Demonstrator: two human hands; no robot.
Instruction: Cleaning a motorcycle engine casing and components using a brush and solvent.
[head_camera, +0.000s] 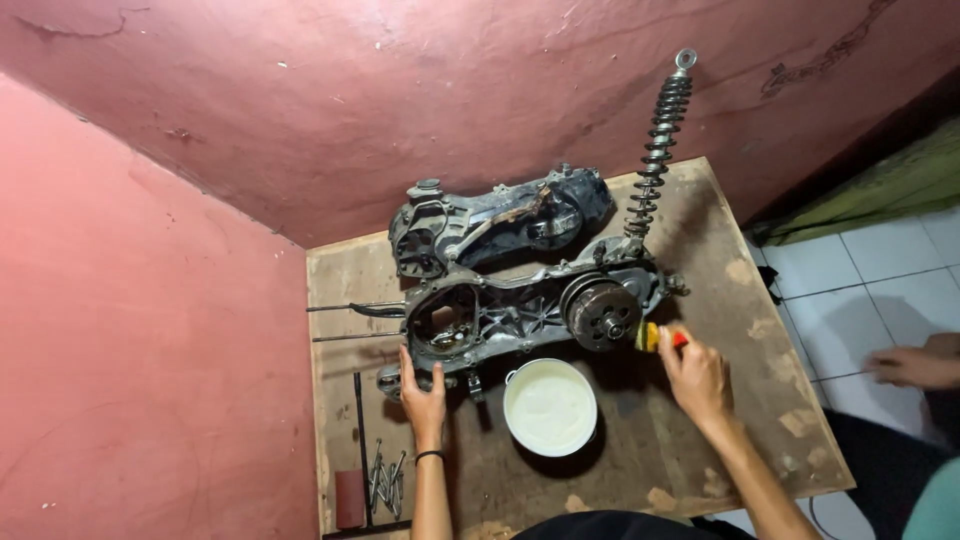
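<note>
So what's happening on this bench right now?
A person works on a scooter engine case lying on a wooden bench. The left hand rests on the case's near-left end; the right hand holds a yellow and red tool beside the round clutch. A white bowl sits in front, and a second dark cover lies behind. Another person's hand shows at the right edge.

2 engine cases: one open crankcase (520, 320) in front, one cover (500, 225) behind it. 1 shock absorber spring (657, 140). 1 white bowl (550, 408). 1 yellow-red tool (657, 338). 1 wooden table (740, 300). Approx. 1 bunch of bolts (385, 480), no. unclear. 2 own hands: left hand (422, 395), right hand (695, 378); 1 other person's hand (905, 367).
</note>
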